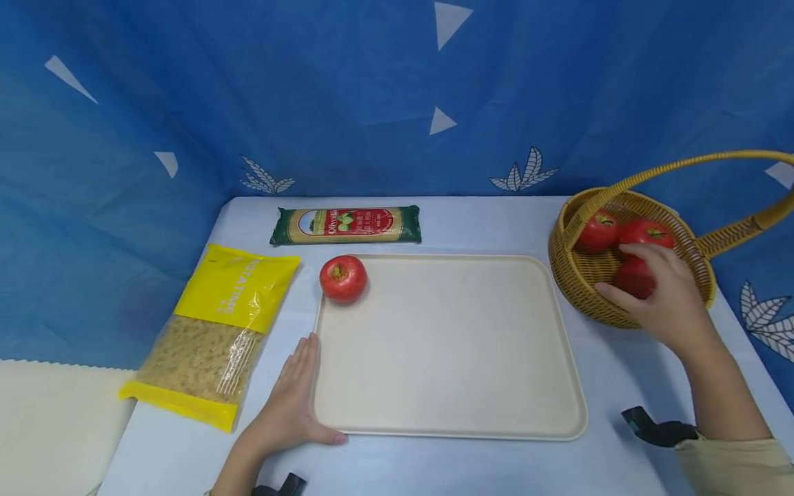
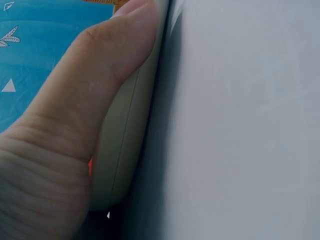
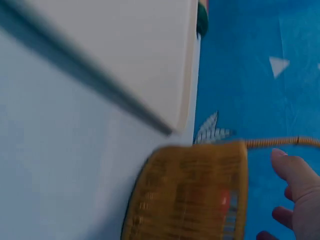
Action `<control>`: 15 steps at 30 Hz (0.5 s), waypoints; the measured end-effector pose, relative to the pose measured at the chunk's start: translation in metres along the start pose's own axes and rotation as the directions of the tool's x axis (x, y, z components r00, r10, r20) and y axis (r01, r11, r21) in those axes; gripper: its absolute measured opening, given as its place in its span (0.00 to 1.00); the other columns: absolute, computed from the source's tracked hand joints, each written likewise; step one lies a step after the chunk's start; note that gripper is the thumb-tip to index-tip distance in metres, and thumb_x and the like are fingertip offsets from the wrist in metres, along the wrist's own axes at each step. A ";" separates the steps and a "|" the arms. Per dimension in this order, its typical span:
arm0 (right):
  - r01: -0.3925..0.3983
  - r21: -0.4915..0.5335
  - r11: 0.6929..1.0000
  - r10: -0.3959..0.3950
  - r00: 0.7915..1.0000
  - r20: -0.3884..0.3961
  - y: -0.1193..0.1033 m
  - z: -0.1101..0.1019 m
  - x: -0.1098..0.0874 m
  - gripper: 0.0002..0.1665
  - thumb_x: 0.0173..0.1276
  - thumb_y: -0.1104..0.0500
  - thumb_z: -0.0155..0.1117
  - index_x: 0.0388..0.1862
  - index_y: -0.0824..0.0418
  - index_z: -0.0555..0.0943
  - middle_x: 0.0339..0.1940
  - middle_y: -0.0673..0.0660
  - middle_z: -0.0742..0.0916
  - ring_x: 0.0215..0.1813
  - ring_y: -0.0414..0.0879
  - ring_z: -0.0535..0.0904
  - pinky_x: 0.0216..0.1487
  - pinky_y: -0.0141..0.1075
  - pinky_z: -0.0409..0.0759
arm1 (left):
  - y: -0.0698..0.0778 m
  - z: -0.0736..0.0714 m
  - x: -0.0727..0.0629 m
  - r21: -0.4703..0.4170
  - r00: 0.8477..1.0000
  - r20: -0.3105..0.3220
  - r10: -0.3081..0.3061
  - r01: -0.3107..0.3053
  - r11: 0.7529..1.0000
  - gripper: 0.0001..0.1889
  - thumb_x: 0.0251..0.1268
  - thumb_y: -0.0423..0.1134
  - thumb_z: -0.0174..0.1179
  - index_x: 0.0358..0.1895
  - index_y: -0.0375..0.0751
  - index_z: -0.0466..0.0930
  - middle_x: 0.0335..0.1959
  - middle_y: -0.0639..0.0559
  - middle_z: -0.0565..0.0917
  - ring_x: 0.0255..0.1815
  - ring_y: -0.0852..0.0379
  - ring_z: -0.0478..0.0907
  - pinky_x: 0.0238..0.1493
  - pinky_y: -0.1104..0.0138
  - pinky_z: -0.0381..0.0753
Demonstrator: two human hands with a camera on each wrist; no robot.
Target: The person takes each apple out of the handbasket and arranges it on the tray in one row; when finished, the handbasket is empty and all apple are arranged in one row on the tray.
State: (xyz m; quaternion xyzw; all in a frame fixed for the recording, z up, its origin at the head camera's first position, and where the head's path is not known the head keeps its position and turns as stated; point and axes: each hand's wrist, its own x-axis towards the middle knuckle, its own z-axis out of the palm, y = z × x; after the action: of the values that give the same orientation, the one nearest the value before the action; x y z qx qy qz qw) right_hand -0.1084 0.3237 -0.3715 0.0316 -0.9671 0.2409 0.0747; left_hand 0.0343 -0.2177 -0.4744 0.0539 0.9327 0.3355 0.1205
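Observation:
My left hand (image 1: 291,406) rests at the near left corner of a cream tray (image 1: 446,344), straight fingers along its left side and thumb at the front edge. The left wrist view shows the thumb (image 2: 110,50) against the tray's side. One red apple (image 1: 344,279) sits in the tray's far left corner. On the right, my right hand (image 1: 676,303) reaches over the wicker basket (image 1: 573,293), thumb and fingers spread above a red apple (image 1: 633,277). Two more apples lie deeper in the basket. The right wrist view has that hand's fingers apart beside the basket rim.
A yellow-topped bag of pasta (image 1: 217,337) lies left of the tray. Behind the tray lies a green-ended pasta packet (image 1: 347,225). The basket's tall handle (image 1: 695,160) arches over its opening. A blue patterned cloth (image 1: 347,89) hangs behind the white table.

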 end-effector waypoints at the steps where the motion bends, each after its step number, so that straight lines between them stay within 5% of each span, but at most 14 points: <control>1: -0.017 -0.009 1.000 0.017 1.000 0.003 0.007 -0.002 0.001 0.48 0.59 0.52 0.76 0.75 0.60 0.64 0.72 0.73 0.66 0.73 0.74 0.55 0.53 0.78 0.66 | 0.000 0.000 0.000 0.000 1.000 0.000 0.000 0.000 1.000 0.87 0.15 0.73 0.78 0.81 0.45 0.29 0.83 0.43 0.36 0.83 0.41 0.34 0.69 0.84 0.19; 8: -0.041 -0.076 0.996 0.049 0.994 0.095 0.046 -0.011 0.011 0.53 0.61 0.46 0.73 0.78 0.63 0.58 0.71 0.79 0.62 0.70 0.79 0.51 0.49 0.80 0.64 | -0.001 0.000 -0.001 0.004 1.000 -0.001 0.010 -0.010 1.000 0.86 0.16 0.73 0.78 0.81 0.44 0.29 0.83 0.43 0.36 0.83 0.41 0.33 0.71 0.83 0.19; 15: -0.065 -0.181 0.981 0.096 0.981 0.169 0.060 -0.010 0.016 0.57 0.56 0.39 0.75 0.74 0.66 0.61 0.71 0.80 0.59 0.69 0.82 0.50 0.49 0.80 0.65 | 0.001 0.000 -0.001 -0.009 1.000 0.010 -0.012 0.012 1.000 0.86 0.16 0.73 0.78 0.81 0.46 0.29 0.83 0.45 0.35 0.83 0.42 0.32 0.75 0.78 0.21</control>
State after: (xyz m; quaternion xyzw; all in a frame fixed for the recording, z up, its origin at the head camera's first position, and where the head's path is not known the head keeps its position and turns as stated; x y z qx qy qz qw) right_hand -0.1291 0.3814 -0.3879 0.0071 -0.9878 0.1542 -0.0190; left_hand 0.0351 -0.2172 -0.4732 0.0493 0.9310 0.3386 0.1275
